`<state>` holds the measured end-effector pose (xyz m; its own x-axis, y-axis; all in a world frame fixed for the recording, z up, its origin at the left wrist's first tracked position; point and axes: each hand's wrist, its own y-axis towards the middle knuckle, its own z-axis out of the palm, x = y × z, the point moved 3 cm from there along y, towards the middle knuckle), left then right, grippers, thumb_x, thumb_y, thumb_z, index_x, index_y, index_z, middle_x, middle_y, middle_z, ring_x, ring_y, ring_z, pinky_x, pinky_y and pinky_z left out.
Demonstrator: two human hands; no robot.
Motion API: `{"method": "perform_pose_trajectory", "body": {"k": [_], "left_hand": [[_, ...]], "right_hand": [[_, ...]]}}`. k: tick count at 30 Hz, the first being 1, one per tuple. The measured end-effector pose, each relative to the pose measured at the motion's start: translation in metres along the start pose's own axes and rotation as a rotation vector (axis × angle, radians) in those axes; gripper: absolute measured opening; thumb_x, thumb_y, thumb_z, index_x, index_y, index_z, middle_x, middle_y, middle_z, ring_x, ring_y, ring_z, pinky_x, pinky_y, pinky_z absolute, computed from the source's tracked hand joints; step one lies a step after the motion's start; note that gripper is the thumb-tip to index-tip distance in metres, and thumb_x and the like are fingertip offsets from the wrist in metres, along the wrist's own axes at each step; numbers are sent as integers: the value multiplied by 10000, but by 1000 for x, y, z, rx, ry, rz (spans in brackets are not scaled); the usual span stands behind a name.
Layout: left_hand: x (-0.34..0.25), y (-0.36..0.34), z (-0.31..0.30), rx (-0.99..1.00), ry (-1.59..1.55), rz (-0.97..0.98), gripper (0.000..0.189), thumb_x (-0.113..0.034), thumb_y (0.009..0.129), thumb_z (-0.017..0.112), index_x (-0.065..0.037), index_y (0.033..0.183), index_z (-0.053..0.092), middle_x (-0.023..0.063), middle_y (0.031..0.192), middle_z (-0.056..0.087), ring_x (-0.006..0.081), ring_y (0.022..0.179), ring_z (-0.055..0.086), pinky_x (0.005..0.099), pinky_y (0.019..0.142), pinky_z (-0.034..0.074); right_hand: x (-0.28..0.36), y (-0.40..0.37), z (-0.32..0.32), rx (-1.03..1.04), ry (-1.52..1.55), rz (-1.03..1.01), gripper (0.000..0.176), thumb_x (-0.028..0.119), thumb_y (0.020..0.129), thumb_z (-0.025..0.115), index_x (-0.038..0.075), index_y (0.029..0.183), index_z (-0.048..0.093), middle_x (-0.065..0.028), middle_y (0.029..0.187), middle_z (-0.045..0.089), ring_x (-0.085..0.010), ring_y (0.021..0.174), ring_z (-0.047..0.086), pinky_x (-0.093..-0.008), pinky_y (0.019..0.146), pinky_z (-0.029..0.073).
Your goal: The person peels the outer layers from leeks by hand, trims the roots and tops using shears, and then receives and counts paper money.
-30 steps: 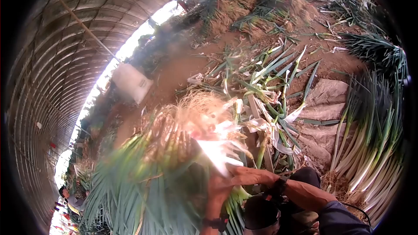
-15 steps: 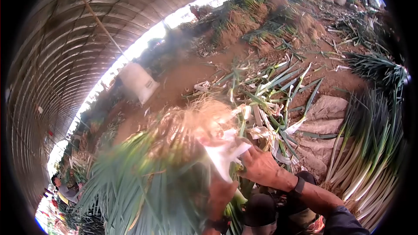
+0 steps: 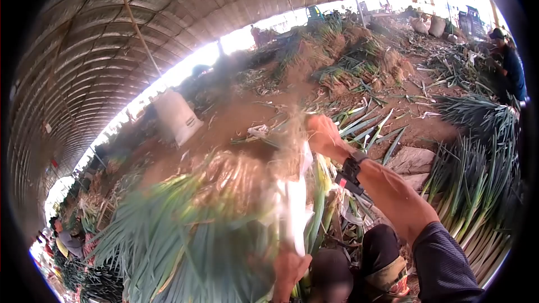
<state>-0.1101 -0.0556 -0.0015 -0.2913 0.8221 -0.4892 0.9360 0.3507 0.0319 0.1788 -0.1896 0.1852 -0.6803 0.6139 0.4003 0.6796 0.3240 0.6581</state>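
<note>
My left hand (image 3: 290, 269), low in the middle, is wrapped round the lower part of a white onion stalk (image 3: 295, 210) that stands nearly upright. Higher up, my right hand (image 3: 324, 134) is closed beside the blurred root end; what its fingers hold is hidden. A dark watch (image 3: 352, 171) is on the right wrist. Left of the stalk lies a big heap of green onions (image 3: 179, 235) with long leaves and brownish roots. Loose leaves and peelings (image 3: 337, 213) lie just right of the stalk.
Bundled onions (image 3: 471, 174) lie at the right, by a brown sack (image 3: 410, 160). A white sack (image 3: 177, 116) stands on the soil at the left. More onion piles (image 3: 348, 56) are behind. A person (image 3: 508, 67) is at the right edge, another (image 3: 70, 241) at far left.
My right hand has moved up and away from my left hand. The white stalk now shows upright between them. The view has shifted, and a person has appeared at the right edge.
</note>
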Motion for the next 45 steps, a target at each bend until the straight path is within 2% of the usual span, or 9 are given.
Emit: {"method": "perform_pose_trajectory", "body": {"k": [9, 13, 15, 23, 27, 30, 34, 39, 45], "left_hand": [[76, -44, 56, 171, -5, -18, 520, -457, 788, 683, -14, 1059, 679, 269, 934, 679, 455, 869, 655, 503, 803, 519], [51, -49, 14, 27, -140, -101, 487, -506, 810, 657, -21, 833, 697, 225, 841, 690, 414, 833, 673, 499, 784, 512], [62, -49, 11, 25, -129, -14, 487, -511, 812, 660, -25, 799, 692, 210, 821, 690, 414, 814, 672, 503, 778, 510], [72, -62, 36, -64, -19, -80, 533, -559, 853, 633, -54, 702, 711, 149, 686, 677, 356, 710, 673, 492, 776, 491], [82, -65, 50, 39, -62, -48, 526, -546, 876, 649, -65, 672, 713, 121, 607, 665, 300, 670, 674, 487, 770, 470], [54, -67, 42, 44, 261, 199, 460, -468, 910, 597, -65, 724, 720, 159, 688, 676, 348, 674, 651, 490, 746, 474], [50, -69, 38, 76, 300, 251, 446, -462, 912, 590, -61, 761, 713, 159, 697, 663, 364, 598, 612, 513, 653, 458], [72, -69, 15, 226, 9, -6, 712, -351, 802, 749, 32, 1302, 416, 206, 1059, 666, 354, 921, 645, 452, 840, 493], [62, -60, -18, 88, -80, -244, 899, -383, 753, 803, 50, 1406, 363, 231, 1152, 659, 360, 1023, 664, 427, 843, 543]], "right_hand": [[-133, 80, -138, -204, -34, 406, 241, 230, 865, 669, 14, 970, 661, -198, 1014, 710, -330, 797, 694, -416, 702, 569], [-119, 2, -96, 100, 598, -304, 115, 29, 904, 581, 31, 856, 685, -59, 773, 690, -207, 750, 672, -300, 669, 558], [-126, -48, -22, 588, -1001, -459, 84, 65, 787, 664, 109, 847, 705, -10, 887, 670, -191, 802, 653, -319, 702, 558], [28, -123, 8, 53, 202, -680, 313, 51, 843, 597, -16, 1143, 536, -212, 1147, 613, -314, 936, 668, -394, 876, 586], [9, -135, 88, 443, 754, -428, 187, 112, 819, 667, 79, 1002, 647, -28, 836, 626, -198, 779, 616, -485, 845, 550], [21, -132, 80, 293, -71, -818, 36, 59, 879, 648, 72, 907, 630, -7, 763, 579, -178, 681, 560, -441, 712, 535], [2, -35, 46, 10, 655, 338, 97, 79, 822, 690, 58, 906, 648, -44, 863, 644, -184, 743, 615, -352, 693, 520], [-74, -1, 5, 108, 1351, 107, 160, 207, 956, 602, 60, 965, 664, -46, 870, 640, -217, 772, 624, -428, 720, 523], [11, -116, 7, 604, 485, -295, 285, 216, 962, 585, 27, 1174, 605, -157, 1076, 657, -282, 885, 669, -411, 797, 567]]}}
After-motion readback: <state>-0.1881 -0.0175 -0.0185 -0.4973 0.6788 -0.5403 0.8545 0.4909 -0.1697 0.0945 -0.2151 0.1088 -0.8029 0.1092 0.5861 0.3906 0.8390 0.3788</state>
